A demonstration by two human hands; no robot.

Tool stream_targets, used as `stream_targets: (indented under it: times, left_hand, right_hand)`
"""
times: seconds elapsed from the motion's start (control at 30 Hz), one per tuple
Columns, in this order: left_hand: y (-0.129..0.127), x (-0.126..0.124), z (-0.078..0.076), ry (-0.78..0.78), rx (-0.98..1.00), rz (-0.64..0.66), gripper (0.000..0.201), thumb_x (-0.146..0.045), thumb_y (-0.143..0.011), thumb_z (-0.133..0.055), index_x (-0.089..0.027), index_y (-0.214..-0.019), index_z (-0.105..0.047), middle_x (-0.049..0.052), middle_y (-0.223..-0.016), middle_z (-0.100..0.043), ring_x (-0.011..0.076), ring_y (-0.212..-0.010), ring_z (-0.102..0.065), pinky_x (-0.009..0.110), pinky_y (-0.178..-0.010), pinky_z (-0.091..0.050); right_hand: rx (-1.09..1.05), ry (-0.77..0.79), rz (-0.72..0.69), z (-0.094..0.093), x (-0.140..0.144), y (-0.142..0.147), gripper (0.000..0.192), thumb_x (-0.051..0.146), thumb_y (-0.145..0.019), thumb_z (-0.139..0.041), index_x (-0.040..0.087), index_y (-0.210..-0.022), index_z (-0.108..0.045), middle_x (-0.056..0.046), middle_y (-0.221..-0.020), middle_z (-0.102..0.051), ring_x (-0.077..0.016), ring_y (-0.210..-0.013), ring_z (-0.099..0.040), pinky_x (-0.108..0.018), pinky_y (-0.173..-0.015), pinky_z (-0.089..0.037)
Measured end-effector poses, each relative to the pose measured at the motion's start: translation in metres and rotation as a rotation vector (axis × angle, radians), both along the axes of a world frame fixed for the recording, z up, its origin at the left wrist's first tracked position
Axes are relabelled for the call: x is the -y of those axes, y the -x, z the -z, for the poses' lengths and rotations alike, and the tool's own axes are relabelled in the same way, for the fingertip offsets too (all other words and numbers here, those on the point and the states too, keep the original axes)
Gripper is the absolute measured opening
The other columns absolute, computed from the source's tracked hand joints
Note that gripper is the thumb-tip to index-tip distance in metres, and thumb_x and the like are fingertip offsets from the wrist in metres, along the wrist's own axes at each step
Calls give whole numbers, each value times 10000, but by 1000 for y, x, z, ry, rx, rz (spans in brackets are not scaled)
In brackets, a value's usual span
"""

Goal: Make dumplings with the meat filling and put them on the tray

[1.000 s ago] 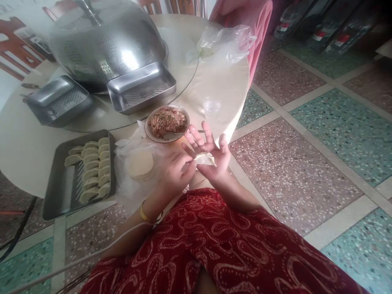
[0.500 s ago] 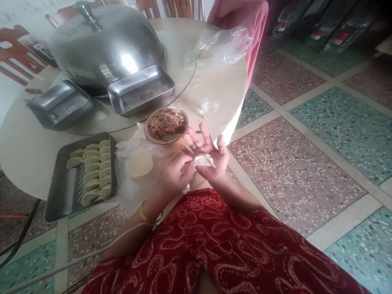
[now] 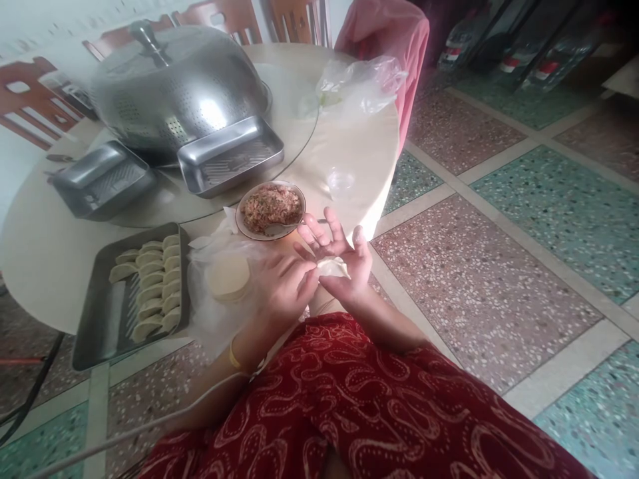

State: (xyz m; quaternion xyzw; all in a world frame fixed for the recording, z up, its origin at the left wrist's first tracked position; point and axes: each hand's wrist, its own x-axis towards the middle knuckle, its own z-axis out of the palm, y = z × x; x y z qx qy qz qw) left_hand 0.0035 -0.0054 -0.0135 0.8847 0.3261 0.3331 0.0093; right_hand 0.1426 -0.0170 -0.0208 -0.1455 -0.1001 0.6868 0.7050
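A pale folded dumpling rests on the upturned palm of my right hand, whose fingers are spread and slightly curled. My left hand is closed in a pinch at the dumpling's left end. Just beyond my hands stands a bowl of minced filling, with a spoon partly sunk in it. To the left of my left hand, a stack of round wrappers lies on a plastic bag. Farther left, a metal tray holds rows of finished dumplings.
Two metal trays, one on the left and one on the right, lean near a large perforated steel colander on the round table. A clear plastic bag lies at the back right. A white cable crosses near my left forearm.
The view has tipped slightly, so the table's things sit a little lower. My hands keep nearly the same pose around the dumpling, my left fingers still at its left end.
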Motion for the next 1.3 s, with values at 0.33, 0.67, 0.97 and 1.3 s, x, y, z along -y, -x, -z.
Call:
stream_targets:
  times: [0.33,0.67,0.97,1.3]
  left_hand:
    - [-4,2,-2,-92,39,1,94,-199,-925,-594,-210,-904,-686,15,-779,-725,183,-736,-626,345,-749,-472]
    - [-1,2,1,-32,74,17,97,-209,-909,-611,-207,-959,-694,30,-823,-740,194,-770,-644,353,-768,-492]
    - [0,2,-5,-58,7,29,114,-220,-921,-605,-208,-983,-699,28,-838,-739,196,-765,-617,361,-749,-452]
    - [-6,-1,-13,-184,-28,99,117,-156,-910,-596,-190,-848,-690,32,-799,-702,184,-721,-576,356,-708,-411]
  right_hand:
    - [-7,4,-13,1,2,0,537,633,-963,-281,328,-1263,-607,-25,-1163,-740,-220,-1175,-644,-528,-1126,-377]
    - [7,-14,-17,3,3,0,507,647,-940,-325,323,-1169,-639,-23,-1173,-732,-222,-1191,-634,-539,-1141,-356]
    - [-5,-25,-64,7,3,2,507,645,-940,-331,317,-1152,-653,-20,-1193,-734,-220,-1208,-632,-508,-1124,-393]
    - [-44,-31,-116,9,4,6,482,625,-917,-410,293,-1120,-694,-17,-1162,-752,-199,-1122,-666,-426,-1125,-412]
